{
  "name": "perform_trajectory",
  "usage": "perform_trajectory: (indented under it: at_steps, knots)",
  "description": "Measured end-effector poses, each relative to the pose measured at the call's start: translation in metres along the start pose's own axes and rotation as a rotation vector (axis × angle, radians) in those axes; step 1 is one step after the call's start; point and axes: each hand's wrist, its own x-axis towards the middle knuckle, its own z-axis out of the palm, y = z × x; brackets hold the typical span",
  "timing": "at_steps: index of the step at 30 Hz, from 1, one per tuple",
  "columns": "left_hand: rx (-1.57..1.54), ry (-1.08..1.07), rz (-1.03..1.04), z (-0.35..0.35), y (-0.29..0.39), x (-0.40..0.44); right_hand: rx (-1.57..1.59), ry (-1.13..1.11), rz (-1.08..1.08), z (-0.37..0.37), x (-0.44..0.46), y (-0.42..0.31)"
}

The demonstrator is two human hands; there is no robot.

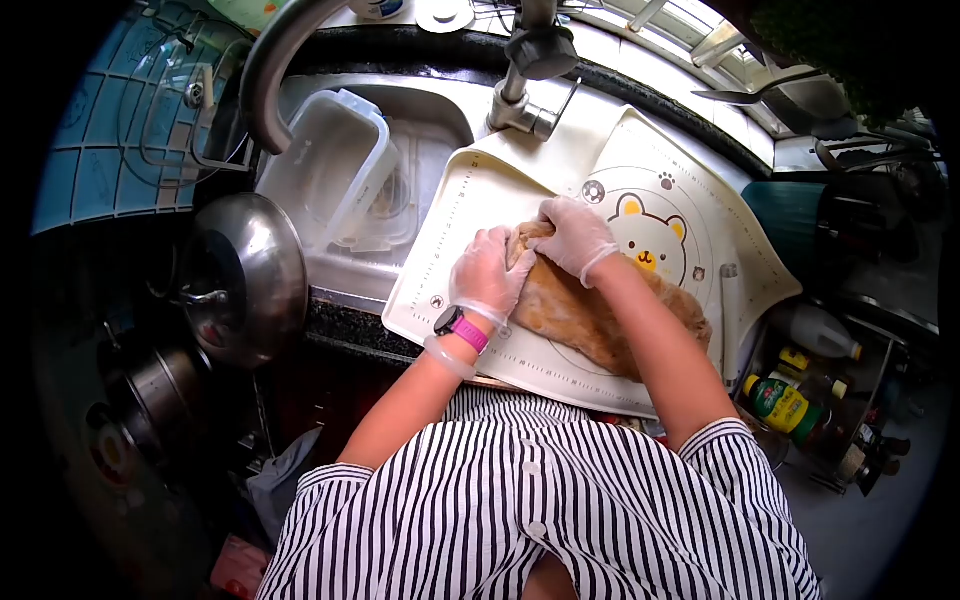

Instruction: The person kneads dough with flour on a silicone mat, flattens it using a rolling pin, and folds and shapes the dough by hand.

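A flat slab of brown dough (570, 310) lies across a cream baking mat (440, 270) printed with a bear face. Both of my hands wear clear plastic gloves and grip the dough's upper left end. My left hand (490, 273) has its fingers curled over the left edge, thumb toward the middle. My right hand (575, 238) pinches the same end from above, close to the left thumb. Part of the dough's right half is hidden under my right forearm. A pale rolling pin (730, 325) rests at the mat's right side.
Behind the mat's left side is a steel sink (425, 105) holding a clear plastic tub (345, 150), with a faucet (525, 115) beyond. A domed pot lid (245, 280) stands at left. Bottles, one with a green label (780, 402), fill a rack at lower right.
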Motion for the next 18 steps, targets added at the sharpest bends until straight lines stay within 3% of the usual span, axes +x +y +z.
perform_trajectory:
  at_steps: [3, 6, 8, 10, 12, 14, 15, 16, 18]
  knots:
    - [-0.139, -0.191, -0.237, -0.001, 0.012, 0.015, 0.172, -0.067, 0.014, 0.001, 0.007, -0.002]
    - [-0.221, -0.237, -0.21, -0.012, 0.002, 0.033, 0.231, 0.076, -0.059, 0.007, 0.001, -0.004]
    - [-0.413, -0.275, -0.204, -0.019, -0.015, 0.045, 0.257, 0.081, 0.001, 0.004, -0.007, -0.003]
    - [-0.261, -0.211, -0.021, -0.018, -0.029, 0.055, 0.502, 0.131, -0.15, -0.006, -0.018, 0.001]
    - [-0.226, -0.281, -0.052, -0.023, -0.029, 0.064, 0.509, 0.076, -0.128, -0.02, -0.034, 0.02]
    - [-0.079, -0.373, -0.012, -0.027, -0.024, 0.069, 0.175, 0.275, -0.02, -0.02, -0.046, 0.049]
    - [-0.081, -0.366, 0.082, -0.03, -0.013, 0.067, 0.132, 0.085, 0.203, -0.034, -0.055, 0.045]
    - [-0.08, -0.373, 0.095, -0.024, -0.006, 0.068, 0.134, 0.095, 0.215, -0.031, -0.059, 0.049]
    - [-0.172, -0.293, 0.472, -0.016, 0.009, 0.067, 0.286, 0.058, 0.286, -0.018, -0.065, 0.053]
